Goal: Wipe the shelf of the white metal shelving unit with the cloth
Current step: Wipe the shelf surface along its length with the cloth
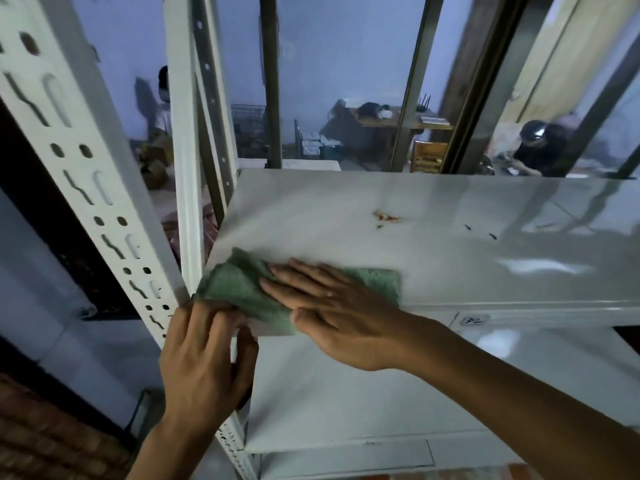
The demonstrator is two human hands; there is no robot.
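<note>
A green cloth (pixel 239 289) lies on the near left corner of the white metal shelf (pixel 433 251). My right hand (pixel 332 310) is pressed flat on the cloth, fingers spread and pointing left. My left hand (pixel 207 355) grips the shelf's front left corner and the cloth's hanging edge, next to the perforated white upright (pixel 86 161). An orange-brown stain (pixel 386 216) and two small dark specks (pixel 479 232) mark the shelf further back.
A lower white shelf (pixel 346 410) sits beneath. A second white upright (pixel 183 133) rises at the back left. Behind the unit are window bars (pixel 272 81), a desk with clutter, and two persons in the room beyond. Brick floor shows at bottom left.
</note>
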